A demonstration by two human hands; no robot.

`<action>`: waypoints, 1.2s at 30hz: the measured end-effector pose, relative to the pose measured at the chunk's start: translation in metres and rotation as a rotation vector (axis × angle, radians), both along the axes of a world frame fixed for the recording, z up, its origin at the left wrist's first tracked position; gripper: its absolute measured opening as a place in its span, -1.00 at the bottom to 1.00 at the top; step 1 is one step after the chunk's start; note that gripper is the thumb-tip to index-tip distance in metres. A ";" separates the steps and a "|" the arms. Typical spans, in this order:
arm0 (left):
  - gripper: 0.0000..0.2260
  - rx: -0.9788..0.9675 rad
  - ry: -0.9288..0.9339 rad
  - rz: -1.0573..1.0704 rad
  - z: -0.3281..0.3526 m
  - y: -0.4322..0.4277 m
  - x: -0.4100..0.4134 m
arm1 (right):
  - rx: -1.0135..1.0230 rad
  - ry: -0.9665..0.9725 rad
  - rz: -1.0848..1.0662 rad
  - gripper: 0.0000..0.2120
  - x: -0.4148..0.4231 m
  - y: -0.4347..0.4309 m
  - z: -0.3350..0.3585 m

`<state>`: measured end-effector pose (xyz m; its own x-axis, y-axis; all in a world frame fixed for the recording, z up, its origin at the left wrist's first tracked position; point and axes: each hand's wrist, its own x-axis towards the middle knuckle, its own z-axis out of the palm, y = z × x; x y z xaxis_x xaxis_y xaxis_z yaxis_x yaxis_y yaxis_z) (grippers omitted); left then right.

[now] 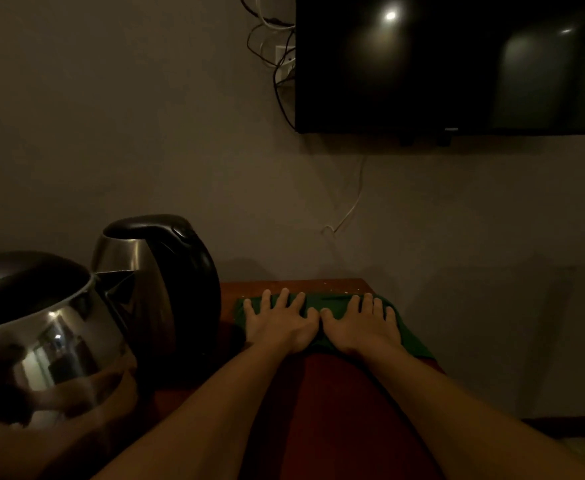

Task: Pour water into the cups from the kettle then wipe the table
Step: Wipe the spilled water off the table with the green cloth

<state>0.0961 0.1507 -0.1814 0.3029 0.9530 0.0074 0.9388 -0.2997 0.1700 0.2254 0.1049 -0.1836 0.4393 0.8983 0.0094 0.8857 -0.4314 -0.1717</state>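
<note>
A dark green cloth lies spread near the far edge of the reddish-brown table. My left hand and my right hand press flat on it side by side, fingers spread, thumbs almost touching. Two steel kettles with black lids stand on the left: one close to me, one behind it with a black handle. No cups are in view.
The table ends at the wall just beyond the cloth and drops off at its right edge. A dark television hangs on the wall above, with cables at its left. Small pale specks dot the table's far edge.
</note>
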 end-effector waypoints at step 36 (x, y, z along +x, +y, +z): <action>-0.39 0.009 0.026 0.021 0.002 0.109 0.054 | 0.011 0.052 -0.008 -0.27 0.043 0.108 0.002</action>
<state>0.1504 0.2597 -0.1798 0.2826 0.9592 0.0082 0.9490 -0.2809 0.1431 0.2683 0.2131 -0.1813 0.4463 0.8949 -0.0037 0.8722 -0.4359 -0.2221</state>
